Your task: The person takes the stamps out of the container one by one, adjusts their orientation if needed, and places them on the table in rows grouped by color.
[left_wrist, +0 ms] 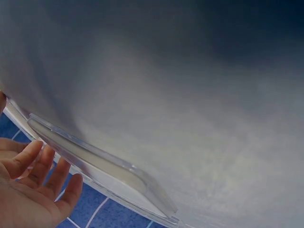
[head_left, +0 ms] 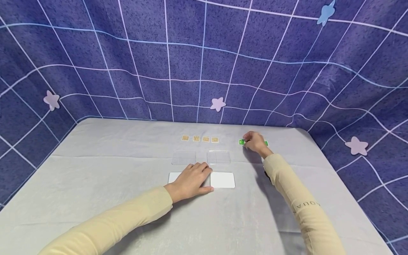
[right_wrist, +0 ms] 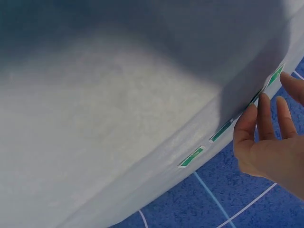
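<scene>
My left hand (head_left: 190, 180) rests between two shallow clear cases with white faces, its thumb and index fingertips at the left edge of the right case (head_left: 222, 180). It partly covers the left case (head_left: 173, 176). In the left wrist view its fingers (left_wrist: 61, 178) are loosely bent beside a clear-edged case (left_wrist: 104, 164). Farther right, my right hand (head_left: 255, 142) reaches down to a row of small green cards. Its curled fingertips seem to pinch one card, mostly hidden. A green card (head_left: 241, 142) shows at its left, another (head_left: 266, 143) at its right.
Behind the white cases lie two transparent rectangular pieces (head_left: 183, 158), (head_left: 218, 157). Several small tan cards (head_left: 196, 138) form a row farther back. The grey-white cloth (head_left: 105, 170) covers the table, and a blue star-patterned curtain (head_left: 143, 92) hangs behind it.
</scene>
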### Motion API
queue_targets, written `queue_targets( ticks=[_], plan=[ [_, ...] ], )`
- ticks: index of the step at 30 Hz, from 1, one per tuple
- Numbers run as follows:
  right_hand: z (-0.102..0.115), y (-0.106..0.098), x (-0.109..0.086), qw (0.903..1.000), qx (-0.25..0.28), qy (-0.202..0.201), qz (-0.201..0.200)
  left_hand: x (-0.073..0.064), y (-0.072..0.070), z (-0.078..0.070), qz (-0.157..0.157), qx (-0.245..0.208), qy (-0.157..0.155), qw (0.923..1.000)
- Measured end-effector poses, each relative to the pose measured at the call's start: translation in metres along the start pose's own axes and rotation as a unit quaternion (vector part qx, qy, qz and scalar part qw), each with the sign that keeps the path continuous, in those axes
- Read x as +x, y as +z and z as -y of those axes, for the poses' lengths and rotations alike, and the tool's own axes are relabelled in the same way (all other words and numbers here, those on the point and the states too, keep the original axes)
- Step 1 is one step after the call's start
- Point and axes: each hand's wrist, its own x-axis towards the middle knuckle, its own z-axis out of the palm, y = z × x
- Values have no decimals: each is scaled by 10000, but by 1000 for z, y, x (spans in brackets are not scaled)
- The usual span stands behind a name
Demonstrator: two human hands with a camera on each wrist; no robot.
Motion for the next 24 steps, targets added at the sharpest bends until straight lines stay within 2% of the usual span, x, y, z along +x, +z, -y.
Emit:
queue_targets(
  ticks=[12,24],
  plan=[
    [-3,3,8,9992,-313,-256,-57,1,0,0,-16,-28,9,10000],
    [-5,4,12,9987,-258,-440,-31,0,-1,0,2,5,1,10000]
  ],
)
